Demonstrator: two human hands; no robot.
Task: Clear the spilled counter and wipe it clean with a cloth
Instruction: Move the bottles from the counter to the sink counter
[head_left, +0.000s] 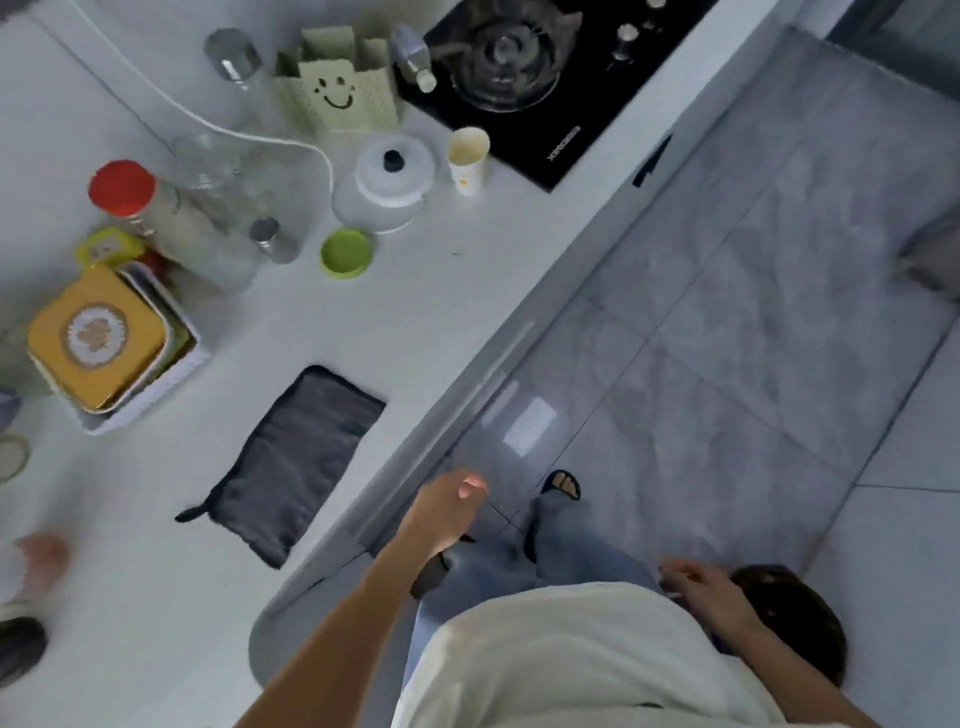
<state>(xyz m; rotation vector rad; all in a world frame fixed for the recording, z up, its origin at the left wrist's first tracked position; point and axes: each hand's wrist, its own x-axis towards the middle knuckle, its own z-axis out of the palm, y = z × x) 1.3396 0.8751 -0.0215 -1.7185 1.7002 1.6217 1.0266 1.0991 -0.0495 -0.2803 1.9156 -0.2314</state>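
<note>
A dark grey cloth (296, 457) lies flat on the white counter (426, 312), near its front edge. My left hand (449, 506) hangs just past that edge, to the right of the cloth, fingers loosely curled with nothing in them. My right hand (698, 582) is down by my side over the floor, also loosely curled; I cannot make out anything in it. A paper cup (467, 158) stands upright beside the black hob (540, 78). A green lid (345, 253) lies on the counter further back.
At the back stand a red-capped jar (130, 192), clear glasses (234, 62), a lidded white pot (392, 179), a green smiley holder (337, 85) and a yellow tin (98, 338) in a white tray. A white cable (208, 122) crosses the counter. Grey tile floor lies to the right.
</note>
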